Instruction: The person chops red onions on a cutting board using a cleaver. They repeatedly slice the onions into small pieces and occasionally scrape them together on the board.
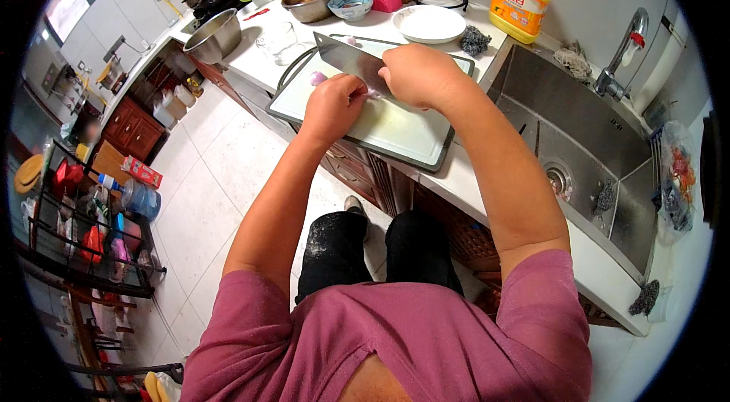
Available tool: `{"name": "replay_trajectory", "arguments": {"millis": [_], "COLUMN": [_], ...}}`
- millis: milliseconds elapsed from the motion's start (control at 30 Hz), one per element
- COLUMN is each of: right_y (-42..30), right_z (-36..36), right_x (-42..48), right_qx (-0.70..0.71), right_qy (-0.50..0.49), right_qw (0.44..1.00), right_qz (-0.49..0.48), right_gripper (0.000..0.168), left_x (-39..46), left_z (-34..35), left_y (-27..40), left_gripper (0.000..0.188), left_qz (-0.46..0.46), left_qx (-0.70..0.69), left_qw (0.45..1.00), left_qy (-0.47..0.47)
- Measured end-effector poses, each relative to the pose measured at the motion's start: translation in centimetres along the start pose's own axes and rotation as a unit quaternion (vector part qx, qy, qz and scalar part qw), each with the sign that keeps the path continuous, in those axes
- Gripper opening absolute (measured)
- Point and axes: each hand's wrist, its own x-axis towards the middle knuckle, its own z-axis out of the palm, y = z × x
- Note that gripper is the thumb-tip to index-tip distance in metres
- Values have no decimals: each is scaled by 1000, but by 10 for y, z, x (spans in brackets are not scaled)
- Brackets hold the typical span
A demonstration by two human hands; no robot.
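A white cutting board with a dark rim [399,128] lies on the counter before me. My right hand [425,77] is closed around the handle of a cleaver [349,57], whose broad blade stands over the board and points up to the left. Just left of the blade, my left hand [336,103] presses a small pale purple piece, perhaps shallot or onion [372,94], with its fingers curled. One purple bulb [317,78] sits on the board beside my left hand. Another pale bulb [349,40] lies behind the blade near the far edge.
Behind the board stand a white plate [429,23], a patterned bowl [351,5] and a steel bowl [312,0]. A glass container [278,43] is at the left. To the right are a steel sink [576,145], a yellow detergent jug [520,0] and a black scrubber [474,40].
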Motion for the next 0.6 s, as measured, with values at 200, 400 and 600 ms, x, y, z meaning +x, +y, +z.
{"name": "replay_trajectory", "arguments": {"millis": [200,400,600], "right_y": [-4,-14,4], "right_z": [10,12,7], "right_x": [0,8,7], "right_qx": [-38,-34,6], "right_qy": [-28,-78,-82], "right_qw": [999,993,996], "right_qz": [2,76,26], "right_gripper": [30,23,35], "left_x": [-2,0,0], "left_z": [-2,-2,-2], "left_y": [3,3,0], "left_gripper": [7,6,5], "left_qz": [-5,-10,-26], "left_qx": [6,28,11], "left_qw": [1000,999,999], "left_qy": [-15,-46,-31]}}
